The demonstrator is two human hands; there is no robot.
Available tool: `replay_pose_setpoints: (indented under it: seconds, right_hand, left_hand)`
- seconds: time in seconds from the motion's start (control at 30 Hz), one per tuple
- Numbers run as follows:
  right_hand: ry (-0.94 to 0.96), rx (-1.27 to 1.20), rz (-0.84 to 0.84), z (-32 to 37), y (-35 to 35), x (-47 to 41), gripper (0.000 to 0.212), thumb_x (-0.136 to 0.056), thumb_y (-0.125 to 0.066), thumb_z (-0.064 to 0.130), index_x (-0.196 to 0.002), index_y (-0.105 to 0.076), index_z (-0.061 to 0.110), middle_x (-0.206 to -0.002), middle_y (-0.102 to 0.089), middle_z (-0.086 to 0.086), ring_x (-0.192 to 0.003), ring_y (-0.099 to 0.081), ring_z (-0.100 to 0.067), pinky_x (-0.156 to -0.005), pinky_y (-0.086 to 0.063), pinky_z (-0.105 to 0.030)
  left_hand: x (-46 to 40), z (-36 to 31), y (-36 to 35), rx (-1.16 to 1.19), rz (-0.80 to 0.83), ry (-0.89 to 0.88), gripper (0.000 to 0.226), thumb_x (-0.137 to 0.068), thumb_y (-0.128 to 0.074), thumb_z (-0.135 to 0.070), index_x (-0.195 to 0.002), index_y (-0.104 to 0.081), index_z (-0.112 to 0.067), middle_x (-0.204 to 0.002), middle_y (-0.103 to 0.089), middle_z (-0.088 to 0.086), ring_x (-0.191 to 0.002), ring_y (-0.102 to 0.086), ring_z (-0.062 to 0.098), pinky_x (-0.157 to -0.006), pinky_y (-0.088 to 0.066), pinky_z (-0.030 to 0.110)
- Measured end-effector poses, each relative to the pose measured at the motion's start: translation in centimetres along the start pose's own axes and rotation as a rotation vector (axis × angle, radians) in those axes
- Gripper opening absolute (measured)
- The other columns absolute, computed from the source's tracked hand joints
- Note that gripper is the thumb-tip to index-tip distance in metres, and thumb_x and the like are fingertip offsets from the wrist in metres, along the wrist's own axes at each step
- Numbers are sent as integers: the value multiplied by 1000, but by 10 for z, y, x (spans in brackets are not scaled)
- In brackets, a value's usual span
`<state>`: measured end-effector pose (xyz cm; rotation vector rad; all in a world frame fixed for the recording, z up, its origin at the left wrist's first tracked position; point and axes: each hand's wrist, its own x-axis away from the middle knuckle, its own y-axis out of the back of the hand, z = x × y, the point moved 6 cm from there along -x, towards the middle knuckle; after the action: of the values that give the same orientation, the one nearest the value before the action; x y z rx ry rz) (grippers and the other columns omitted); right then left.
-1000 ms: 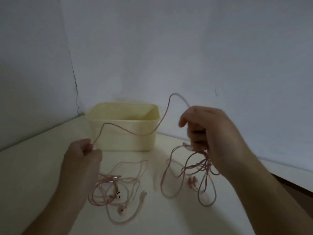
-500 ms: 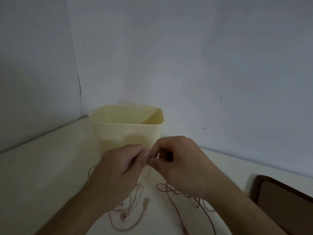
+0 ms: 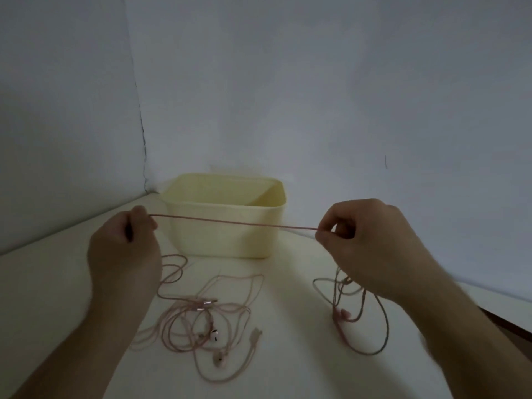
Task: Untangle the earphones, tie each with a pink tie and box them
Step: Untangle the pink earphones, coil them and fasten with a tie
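Two plain pale grey-blue walls meet in a corner (image 3: pixel 142 156) at the back left, where a thin dark crack runs down the seam. A small dark mark (image 3: pixel 385 162) shows on the right wall. Below them lies a cream-white bench (image 3: pixel 51 283), its dark edge (image 3: pixel 506 323) visible at right. The light is dim and even.

Taut cord (image 3: pixel 233 222) across box (image 3: pixel 224 237) (front side)
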<state>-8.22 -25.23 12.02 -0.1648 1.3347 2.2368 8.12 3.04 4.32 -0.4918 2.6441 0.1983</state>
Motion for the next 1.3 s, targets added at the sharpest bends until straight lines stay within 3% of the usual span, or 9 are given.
replay_pose_setpoints:
  seconds: [0.13, 0.27, 0.33, 0.43, 0.53, 0.67, 0.87, 1.13, 1.3]
  right_hand:
    - [0, 25, -25, -7, 7, -3, 21, -97, -72, 27, -77, -73, 34, -65, -69, 24, -60, -66, 1, -48, -46, -16]
    - [13, -75, 23, -8, 3, -4, 23, -100, -69, 27, -79, -77, 35, -68, -72, 20, -62, -67, -1, -52, -47, -12]
    - [22, -160, 72, -4, -4, -3, 22, -100, -70, 29, -81, -80, 36, -67, -72, 16, -58, -65, -3, -53, -46, -11]
    - [74, -83, 121, 6, -24, 0, 17, -100, -71, 33, -90, -83, 38, -65, -68, 25, -64, -63, 2, -70, -48, -10]
    - [158, 44, 156, 20, -50, 8, 13, -101, -68, 37, -98, -79, 43, -61, -61, 27, -77, -62, 3, -90, -55, -25]
    - [264, 46, 219, 33, -69, 18, 18, -98, -60, 34, -102, -72, 47, -70, -65, 9, -76, -64, -14, -69, -58, -34]
    - [172, 50, 174, 28, -59, 15, 8, -99, -70, 36, -104, -77, 35, -78, -69, 18, -82, -64, -3, -81, -60, -33]
    - [106, -99, 172, 16, -37, 8, 12, -97, -73, 27, -93, -80, 37, -79, -70, 29, -79, -66, 7, -68, -47, -6]
    - [61, -174, 204, 12, -33, 6, 16, -100, -71, 23, -101, -79, 37, -85, -78, 19, -79, -75, -1, -81, -63, -28]
  left_hand:
    - [-16, 29, 8, 190, -52, 174, 42, -91, -48, -53, -71, -68, -23, -56, -44, 8, -54, -37, 26, -59, -32, 39]
    - [-17, 40, -2, 89, 98, 211, 35, -92, -55, -42, -73, -73, -20, -62, -57, 9, -64, -52, 37, -68, -39, 41]
    - [-12, 33, -12, -160, 212, 93, 17, -94, -60, -23, -91, -76, -18, -83, -70, 10, -85, -65, 41, -77, -47, 41]
    - [10, -9, -14, -314, 209, -243, 31, -90, -58, -3, -114, -71, -20, -116, -68, 0, -113, -61, 25, -100, -43, 34]
    - [47, -53, -19, -47, 416, -503, 22, -97, -56, -22, -112, -71, -25, -116, -69, -17, -114, -62, 2, -95, -41, 15]
    - [92, -53, -52, -130, 886, -551, 30, -99, -46, -58, -95, -66, -36, -83, -69, -13, -83, -68, 10, -71, -51, 28]
    - [66, -39, -39, -43, 670, -377, 26, -100, -62, -30, -75, -62, -23, -47, -39, -11, -45, -38, 7, -44, -31, 21]
    - [35, -21, -22, 137, 330, -102, 37, -96, -49, -47, -76, -59, -18, -52, -35, -4, -50, -32, 19, -56, -27, 32]
    - [31, -13, -22, 106, 279, -50, 35, -95, -51, -46, -73, -61, -21, -54, -39, 13, -50, -37, 20, -56, -31, 32]
